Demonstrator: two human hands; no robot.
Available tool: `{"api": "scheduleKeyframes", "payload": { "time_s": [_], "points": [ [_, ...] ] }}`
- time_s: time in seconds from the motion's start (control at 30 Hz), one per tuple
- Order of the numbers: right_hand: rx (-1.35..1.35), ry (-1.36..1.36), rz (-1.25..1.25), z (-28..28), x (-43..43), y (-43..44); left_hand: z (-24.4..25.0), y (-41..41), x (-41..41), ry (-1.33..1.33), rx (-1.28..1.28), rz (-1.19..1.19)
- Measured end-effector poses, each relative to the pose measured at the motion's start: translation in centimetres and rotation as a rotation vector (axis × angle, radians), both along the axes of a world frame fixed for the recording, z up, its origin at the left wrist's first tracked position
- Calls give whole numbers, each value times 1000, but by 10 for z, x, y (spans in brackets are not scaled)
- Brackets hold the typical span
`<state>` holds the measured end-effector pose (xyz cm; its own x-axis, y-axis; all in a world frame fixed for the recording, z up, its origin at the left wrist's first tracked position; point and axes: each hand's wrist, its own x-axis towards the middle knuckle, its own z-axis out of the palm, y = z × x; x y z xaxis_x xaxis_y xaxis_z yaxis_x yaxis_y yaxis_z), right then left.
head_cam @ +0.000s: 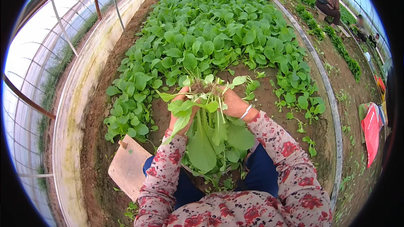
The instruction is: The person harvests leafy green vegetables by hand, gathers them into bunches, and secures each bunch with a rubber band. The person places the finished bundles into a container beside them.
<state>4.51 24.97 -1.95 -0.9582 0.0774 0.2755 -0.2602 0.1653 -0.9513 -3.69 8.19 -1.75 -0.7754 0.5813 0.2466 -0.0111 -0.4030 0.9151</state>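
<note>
Between my two hands is a bunch of leafy green seedlings (202, 145), roots up and leaves hanging down. My left hand (183, 113) grips its left side just below the soil-covered roots (206, 88). On the right side, my right hand (235, 102), with a white band at the wrist, is closed around the stems near the roots. A few loose leaves stick out over both hands. More cut or pulled greens lie beneath the bunch, between my knees; what holds them is mostly hidden.
Dense leafy greens (221, 28) grow ahead, past bare soil. A flat board (129, 167) lies at my left. A low wall (72, 126) runs left, a grey strip (328, 91) right. Beyond it are a red printed bag (371, 129) and several people, one seated person (329, 4) bending forward.
</note>
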Motion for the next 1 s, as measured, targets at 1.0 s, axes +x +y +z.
{"api": "scheduleKeyframes", "payload": {
  "time_s": [1.0],
  "points": [
    [-1153,-204,-163,-31,-6,-8,4,-31,19,-47,-563,-552]
  ]
}}
